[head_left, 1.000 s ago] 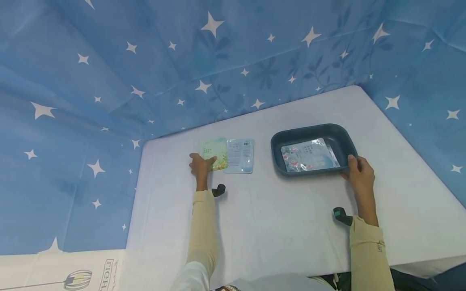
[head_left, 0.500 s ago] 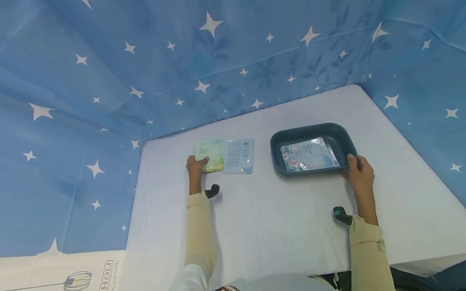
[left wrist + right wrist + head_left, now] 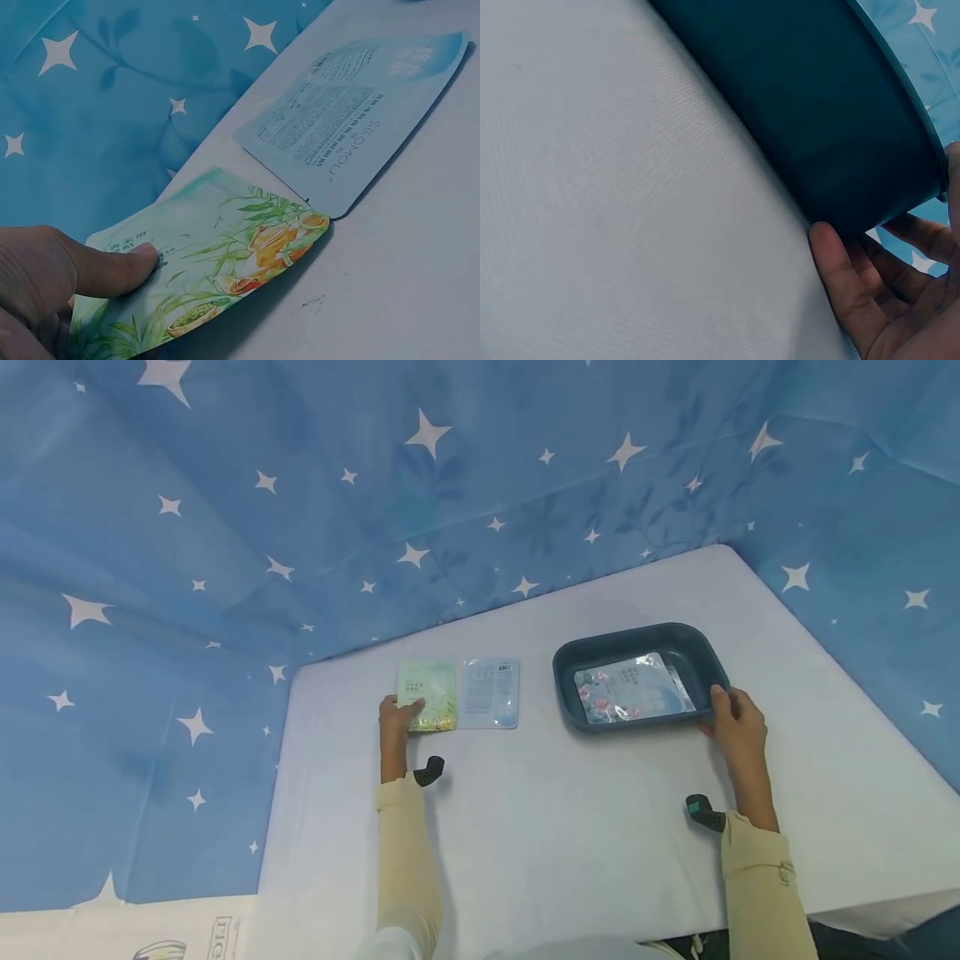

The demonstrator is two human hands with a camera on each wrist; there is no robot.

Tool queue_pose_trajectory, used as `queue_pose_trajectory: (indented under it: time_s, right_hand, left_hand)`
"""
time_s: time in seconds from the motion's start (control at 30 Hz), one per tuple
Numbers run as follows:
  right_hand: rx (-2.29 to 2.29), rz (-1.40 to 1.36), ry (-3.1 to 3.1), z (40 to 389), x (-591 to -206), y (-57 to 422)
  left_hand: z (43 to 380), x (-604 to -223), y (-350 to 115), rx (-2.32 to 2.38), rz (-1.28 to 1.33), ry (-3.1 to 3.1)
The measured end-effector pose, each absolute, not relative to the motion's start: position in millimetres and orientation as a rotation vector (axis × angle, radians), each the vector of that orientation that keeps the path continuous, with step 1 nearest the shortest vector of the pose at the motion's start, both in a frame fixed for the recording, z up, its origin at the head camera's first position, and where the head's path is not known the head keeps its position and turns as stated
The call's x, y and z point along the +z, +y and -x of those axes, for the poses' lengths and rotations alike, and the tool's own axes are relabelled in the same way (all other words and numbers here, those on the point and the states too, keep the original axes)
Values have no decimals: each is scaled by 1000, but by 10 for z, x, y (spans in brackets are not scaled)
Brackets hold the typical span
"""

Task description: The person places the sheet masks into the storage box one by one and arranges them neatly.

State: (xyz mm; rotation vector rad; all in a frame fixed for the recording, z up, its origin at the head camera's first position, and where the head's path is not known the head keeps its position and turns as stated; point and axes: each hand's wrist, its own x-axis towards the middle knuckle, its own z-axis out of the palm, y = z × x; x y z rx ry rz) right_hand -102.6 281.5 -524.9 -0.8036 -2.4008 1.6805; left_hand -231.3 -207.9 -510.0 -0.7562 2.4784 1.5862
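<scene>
My left hand [image 3: 396, 718] pinches the lower left edge of a green sheet mask packet [image 3: 431, 685], thumb on top. In the left wrist view this packet [image 3: 202, 255] is tilted and bears a plant drawing. A pale blue sheet mask packet [image 3: 489, 693] lies flat just to its right, its printed text facing up. My right hand [image 3: 738, 727] holds the near right corner of a dark teal tray [image 3: 693, 664], thumb over the rim. Under that corner, the fingers [image 3: 840, 270] show in the right wrist view. Inside the tray lies a flowered silvery-blue packet [image 3: 630, 689], overlapping another packet mostly hidden beneath.
A white cloth covers the table [image 3: 555, 835]. Behind it and along both sides hangs a blue curtain [image 3: 337, 502] with white stars. Each wrist carries a small black camera mount [image 3: 429, 771]. At lower left is a cream printed cloth [image 3: 150, 927].
My left hand has slid left, drawing the green packet off to the left of the pale blue one. My right hand stays on the tray. The head view has tilted slightly upward.
</scene>
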Motion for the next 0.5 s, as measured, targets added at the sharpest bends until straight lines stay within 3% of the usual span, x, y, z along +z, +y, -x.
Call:
queue_pose_trajectory:
  time_s: [0.5]
  right_hand:
    - [1693, 799, -2397, 1026, -5248, 2817]
  left_hand:
    - [2262, -4935, -1930, 2007, 630, 2204]
